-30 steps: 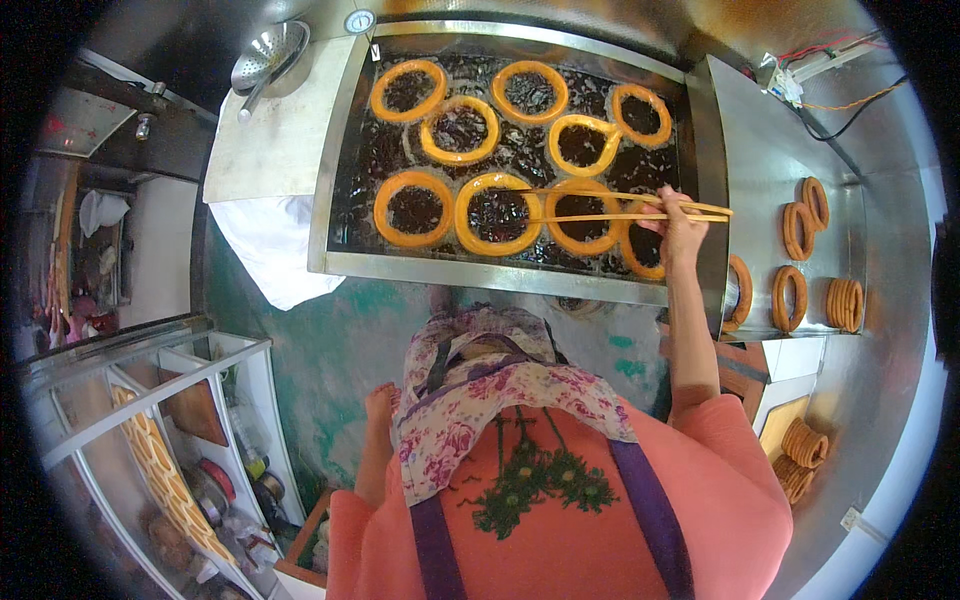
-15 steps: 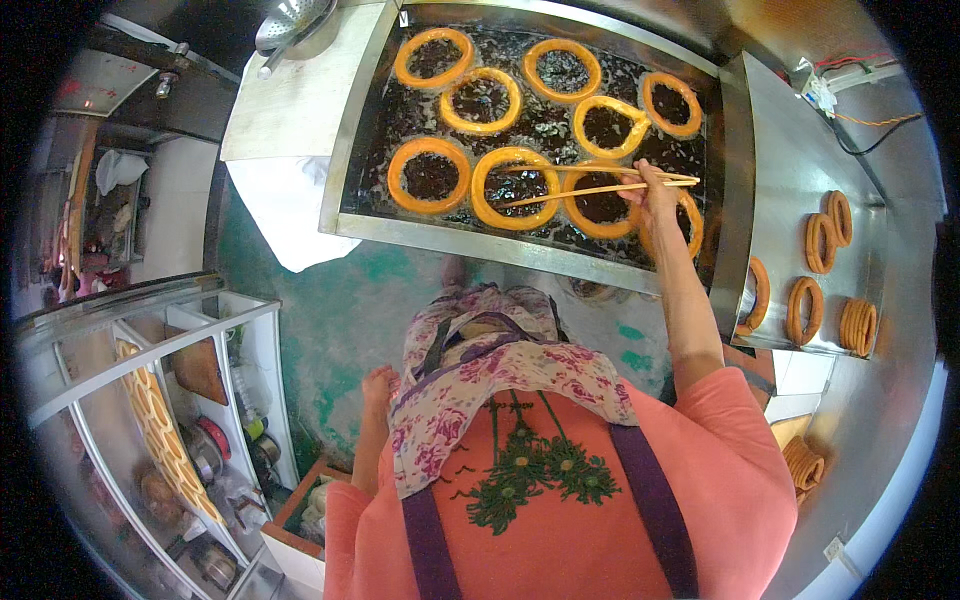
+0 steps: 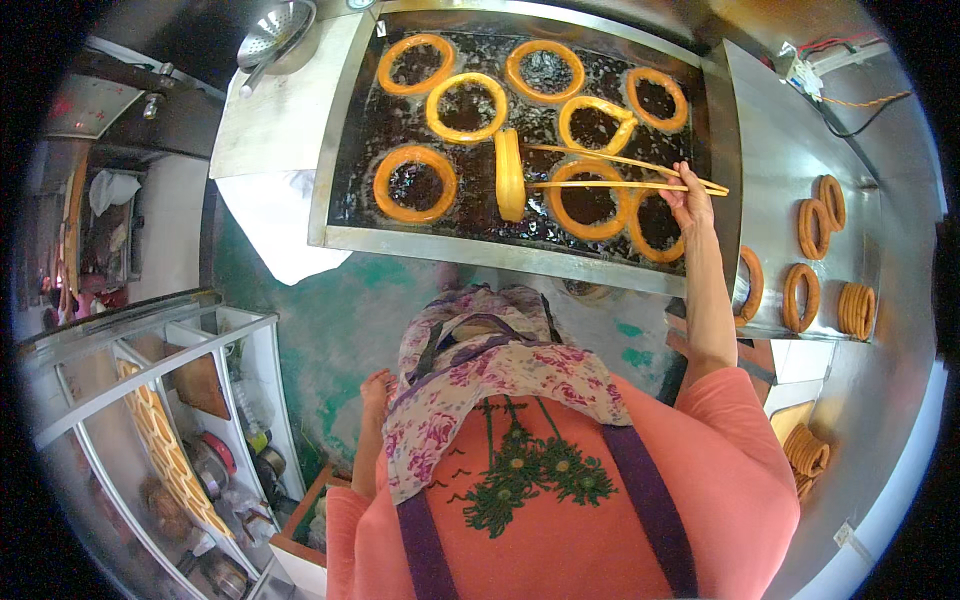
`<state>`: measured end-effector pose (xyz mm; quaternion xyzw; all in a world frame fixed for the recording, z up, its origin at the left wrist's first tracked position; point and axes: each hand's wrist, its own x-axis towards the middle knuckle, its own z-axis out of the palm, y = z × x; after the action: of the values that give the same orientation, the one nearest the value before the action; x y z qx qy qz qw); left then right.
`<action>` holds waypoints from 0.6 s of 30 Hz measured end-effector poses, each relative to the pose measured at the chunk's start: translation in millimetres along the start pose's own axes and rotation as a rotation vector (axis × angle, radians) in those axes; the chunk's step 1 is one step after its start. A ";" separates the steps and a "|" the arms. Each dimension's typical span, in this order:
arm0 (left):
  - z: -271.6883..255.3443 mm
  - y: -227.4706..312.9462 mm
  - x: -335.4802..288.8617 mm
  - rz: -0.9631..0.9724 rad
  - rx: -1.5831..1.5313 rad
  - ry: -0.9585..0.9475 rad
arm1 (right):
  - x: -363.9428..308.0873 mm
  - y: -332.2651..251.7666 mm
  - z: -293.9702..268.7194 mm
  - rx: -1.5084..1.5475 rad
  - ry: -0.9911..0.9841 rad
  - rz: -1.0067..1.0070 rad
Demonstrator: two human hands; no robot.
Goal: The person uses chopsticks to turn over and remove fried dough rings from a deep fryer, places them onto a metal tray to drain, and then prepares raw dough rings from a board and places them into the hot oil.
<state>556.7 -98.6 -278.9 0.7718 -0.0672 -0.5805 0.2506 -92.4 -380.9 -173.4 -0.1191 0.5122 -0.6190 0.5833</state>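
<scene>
My right hand (image 3: 688, 193) is closed around a pair of long wooden chopsticks (image 3: 615, 184) above the fryer. Their far ends meet a yellow dough ring (image 3: 509, 178), which stands on edge in the dark oil, seen from its side. Other golden rings float flat around it, among them a browner ring (image 3: 414, 184) to its left and a ring with a pointed end (image 3: 597, 126) beyond the chopsticks. Low at my left side, my left hand (image 3: 375, 388) is partly covered by the flowered apron (image 3: 470, 360); its fingers are hard to make out.
The fryer's metal rim (image 3: 480, 258) runs in front of me. To the right, a steel tray (image 3: 780, 200) holds several browned rings. A skimmer (image 3: 277, 38) lies on the counter at far left. Shelves (image 3: 160, 340) with pans stand at the lower left.
The ring at the chopsticks has gone from lying flat to standing on edge. My right hand has shifted slightly right with the chopsticks, and the view has moved a little.
</scene>
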 end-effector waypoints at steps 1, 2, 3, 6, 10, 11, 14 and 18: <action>-1.4 -6.6 8.9 0.049 0.070 -0.017 | -3.7 -4.2 0.6 -0.031 0.038 -0.023; -0.4 -9.6 13.8 0.098 0.140 -0.034 | -6.7 -9.0 -3.6 -0.046 0.050 -0.050; 0.4 -13.1 18.0 0.147 0.209 -0.051 | -9.6 -14.4 -8.7 -0.062 0.061 -0.077; 16.2 2.0 10.4 0.117 0.243 -0.048 | -30.4 -31.3 -3.7 -0.127 0.140 -0.175; 32.0 31.0 -7.3 -0.007 0.169 -0.031 | -47.2 -49.4 11.7 -0.253 0.185 -0.272; 27.8 25.7 -1.5 -0.049 0.078 -0.058 | -51.3 -51.7 19.5 -0.283 0.205 -0.290; 8.4 0.3 37.9 -0.131 -0.104 -0.154 | -53.6 -52.4 37.5 -0.295 0.189 -0.315; 12.9 -1.3 41.8 -0.092 0.050 -0.103 | -60.6 -34.6 88.2 -0.376 0.175 -0.359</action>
<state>557.7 -118.0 -318.1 0.7494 -0.0591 -0.6283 0.2004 -29.8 -380.5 -79.9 -0.2603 0.6371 -0.6146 0.3855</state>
